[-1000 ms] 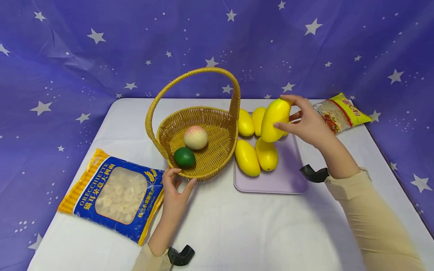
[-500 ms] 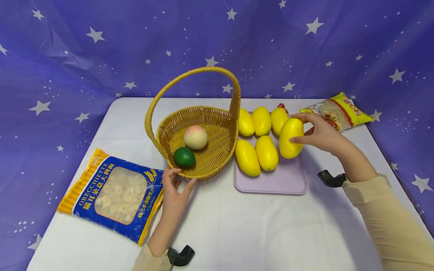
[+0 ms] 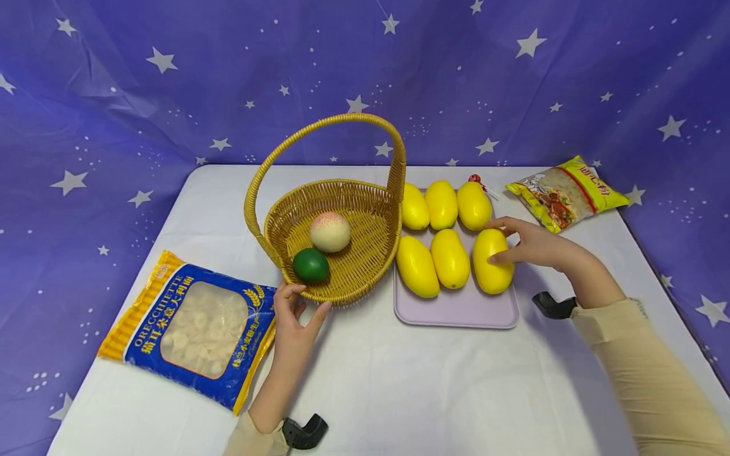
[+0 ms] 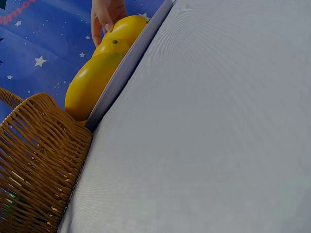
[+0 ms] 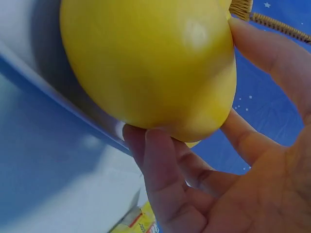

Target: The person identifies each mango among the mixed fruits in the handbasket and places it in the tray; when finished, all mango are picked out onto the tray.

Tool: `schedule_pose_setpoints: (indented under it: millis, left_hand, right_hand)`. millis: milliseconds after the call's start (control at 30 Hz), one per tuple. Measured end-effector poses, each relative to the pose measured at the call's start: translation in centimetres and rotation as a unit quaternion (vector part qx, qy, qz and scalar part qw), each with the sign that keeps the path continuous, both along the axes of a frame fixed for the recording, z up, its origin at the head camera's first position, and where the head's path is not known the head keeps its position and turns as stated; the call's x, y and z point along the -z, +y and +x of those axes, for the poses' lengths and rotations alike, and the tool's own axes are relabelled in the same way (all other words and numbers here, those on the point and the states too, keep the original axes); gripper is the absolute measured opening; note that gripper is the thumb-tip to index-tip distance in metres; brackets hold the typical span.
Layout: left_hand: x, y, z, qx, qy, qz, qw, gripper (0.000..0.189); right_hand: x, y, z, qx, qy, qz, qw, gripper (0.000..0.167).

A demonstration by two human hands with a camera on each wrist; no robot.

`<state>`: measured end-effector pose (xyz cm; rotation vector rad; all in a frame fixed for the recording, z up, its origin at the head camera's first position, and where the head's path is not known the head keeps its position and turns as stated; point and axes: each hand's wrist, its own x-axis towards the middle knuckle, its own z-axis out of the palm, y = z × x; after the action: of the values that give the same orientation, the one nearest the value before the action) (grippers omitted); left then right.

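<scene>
My right hand (image 3: 538, 246) grips a yellow mango (image 3: 493, 269) between thumb and fingers at the right side of a lilac tray (image 3: 456, 313). In the right wrist view the fingertips meet the end of this mango (image 5: 146, 63). Several more mangoes lie on the tray in two rows, among them one mango (image 3: 450, 259) just left of the held one. My left hand (image 3: 295, 326) touches the near side of a wicker basket (image 3: 365, 282) with index finger and thumb spread. Inside the basket are a peach (image 3: 331, 232) and a dark green round fruit (image 3: 310, 265).
A blue and yellow bag of orecchiette pasta (image 3: 199, 329) lies left of the basket. At the back right is a yellow food packet (image 3: 567, 193). A red lollipop (image 3: 474, 179) lies behind the tray. The basket's tall handle (image 3: 348, 118) arches above it.
My right hand has brought the mango right and down, from above the other mangoes to the tray's right side. The left hand and basket have stayed in place.
</scene>
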<state>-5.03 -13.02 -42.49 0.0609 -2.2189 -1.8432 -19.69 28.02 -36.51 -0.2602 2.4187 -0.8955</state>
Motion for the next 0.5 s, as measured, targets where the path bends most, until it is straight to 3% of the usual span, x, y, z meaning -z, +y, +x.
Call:
schedule_pose_setpoints:
  millis: [233, 500]
  left_hand:
    - [0.01, 0.0, 0.05, 0.0, -0.004, 0.004, 1.0, 0.048]
    - [0.01, -0.06, 0.03, 0.002, -0.007, 0.006, 1.0, 0.048]
  right_hand:
    - [0.06, -0.43, -0.16, 0.003, -0.011, 0.018, 0.9998, 0.08]
    - [0.5, -0.44, -0.49, 0.019, -0.03, 0.001, 0.9994, 0.081]
